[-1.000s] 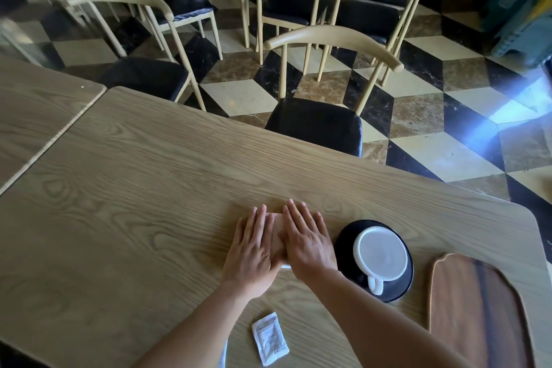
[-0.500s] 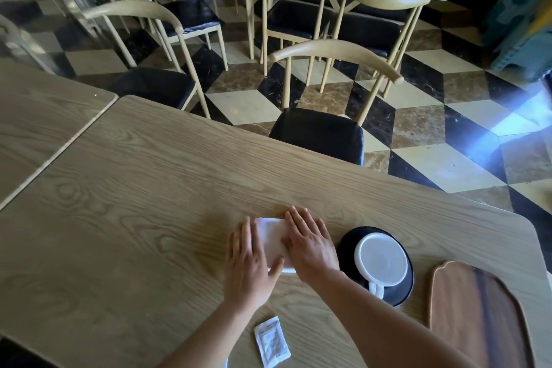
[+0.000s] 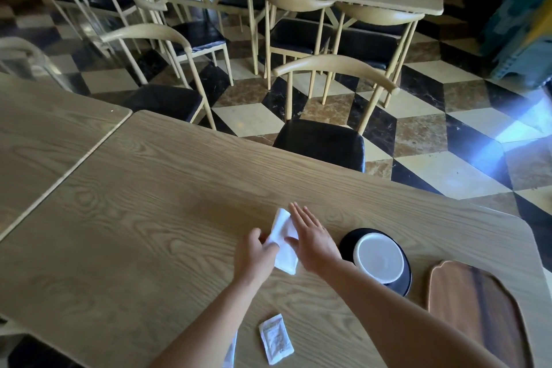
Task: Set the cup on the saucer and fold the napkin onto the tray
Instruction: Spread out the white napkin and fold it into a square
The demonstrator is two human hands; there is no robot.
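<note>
A white napkin (image 3: 283, 240) lies folded on the wooden table, its left edge lifted. My left hand (image 3: 255, 255) pinches that lifted edge between thumb and fingers. My right hand (image 3: 312, 236) rests flat, fingers spread, along the napkin's right side. Just right of my right hand, a white cup (image 3: 378, 258) stands on a black saucer (image 3: 349, 243). The brown wooden tray (image 3: 475, 311) lies at the table's right end, apart from the saucer.
A small white sachet (image 3: 275, 339) lies near the table's front edge between my forearms. A black-seated chair (image 3: 321, 143) stands at the far side of the table. A second table (image 3: 44, 140) adjoins on the left. More chairs and tables fill the checkered floor behind.
Both hands pressed flat on the napkin a second ago. My left hand has since drawn back and picked up the napkin's left edge, while my right hand stays flat on it.
</note>
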